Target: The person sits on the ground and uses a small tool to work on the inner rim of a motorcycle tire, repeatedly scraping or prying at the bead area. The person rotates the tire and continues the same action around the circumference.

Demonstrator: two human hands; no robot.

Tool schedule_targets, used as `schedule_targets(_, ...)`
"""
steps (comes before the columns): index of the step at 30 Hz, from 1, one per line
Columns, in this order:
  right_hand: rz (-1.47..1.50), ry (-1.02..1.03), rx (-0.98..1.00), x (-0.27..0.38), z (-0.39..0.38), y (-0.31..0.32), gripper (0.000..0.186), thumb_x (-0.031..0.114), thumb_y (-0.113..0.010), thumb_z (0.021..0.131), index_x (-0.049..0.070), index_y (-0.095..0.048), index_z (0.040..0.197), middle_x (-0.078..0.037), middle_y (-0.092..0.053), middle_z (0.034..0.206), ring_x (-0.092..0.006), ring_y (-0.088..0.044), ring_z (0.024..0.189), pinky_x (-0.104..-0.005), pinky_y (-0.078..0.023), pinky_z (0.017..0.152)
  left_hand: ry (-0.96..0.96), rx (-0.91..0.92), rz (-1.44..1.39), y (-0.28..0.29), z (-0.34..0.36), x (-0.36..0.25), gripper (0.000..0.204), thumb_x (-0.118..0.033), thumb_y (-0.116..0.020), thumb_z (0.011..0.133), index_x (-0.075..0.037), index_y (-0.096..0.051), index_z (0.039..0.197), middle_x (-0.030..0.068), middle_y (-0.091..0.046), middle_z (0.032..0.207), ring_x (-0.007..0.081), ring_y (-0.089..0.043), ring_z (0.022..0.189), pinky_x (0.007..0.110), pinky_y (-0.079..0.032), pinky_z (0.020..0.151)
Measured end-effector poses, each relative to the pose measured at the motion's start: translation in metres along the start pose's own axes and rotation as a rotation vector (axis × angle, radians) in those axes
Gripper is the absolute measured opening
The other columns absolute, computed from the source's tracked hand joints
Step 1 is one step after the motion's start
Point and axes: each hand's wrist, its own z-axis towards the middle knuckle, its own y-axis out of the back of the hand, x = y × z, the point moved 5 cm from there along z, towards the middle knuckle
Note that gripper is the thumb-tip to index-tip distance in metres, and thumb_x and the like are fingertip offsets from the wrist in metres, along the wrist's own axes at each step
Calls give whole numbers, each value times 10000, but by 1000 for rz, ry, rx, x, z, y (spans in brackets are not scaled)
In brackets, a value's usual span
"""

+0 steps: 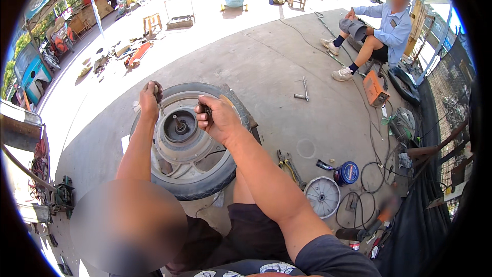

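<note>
Apparently, hub work is in hand over a pale, spoked metal wheel (pixel 206 146), laid flat near, left of centre, and ringed by dark rubber. A small dark piece (pixel 205 111) is gripped by the right hand (pixel 222 119); the left hand (pixel 150 97) is curled, its contents indiscernible. Careful alignment with the upright axle (pixel 178 121) is probably called for next.

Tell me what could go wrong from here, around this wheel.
Two risks, as I judge it. The hub of the wheel shows an open recess around the axle, with the right hand raised beside it; anything small dropped there, or grit, might fall in. Also, the T-shaped tool lies loose on the ground, so someone walking past could step on it and stumble.
</note>
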Motion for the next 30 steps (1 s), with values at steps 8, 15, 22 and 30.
schedule_targets(8,9,-2,18,-4,3,0,157,200,-577,928,85,-557,823,-24,-548,725,-72,-455,548,-220,-358,444,-21,-192,-107,9,0,5,306,-282,-409,1013,-52,-560,880,46,-536,713,138,-465,571,278,-367,513)
schedule_targets(15,-16,-10,36,-3,4,2,147,191,-550,946,103,-524,831,-9,-526,757,-72,-440,593,-211,-361,483,189,69,-175,5,6,3,306,-273,-426,972,-97,-503,733,6,-395,564,128,-360,485,277,-277,477)
schedule_targets(22,36,3,24,-5,8,5,160,210,-593,919,88,-560,821,-31,-549,723,-78,-459,543,-221,-350,434,-19,-108,-35,-1,-8,-6,261,-248,-458,977,-67,-562,819,10,-472,631,106,-405,528,267,-326,509)
schedule_targets(30,27,12,38,-6,6,0,165,206,-580,918,88,-555,805,-26,-542,723,-72,-453,544,-212,-346,432,-64,-144,-38,6,-5,4,284,-260,-420,996,-89,-512,790,10,-455,665,128,-398,548,270,-327,523)
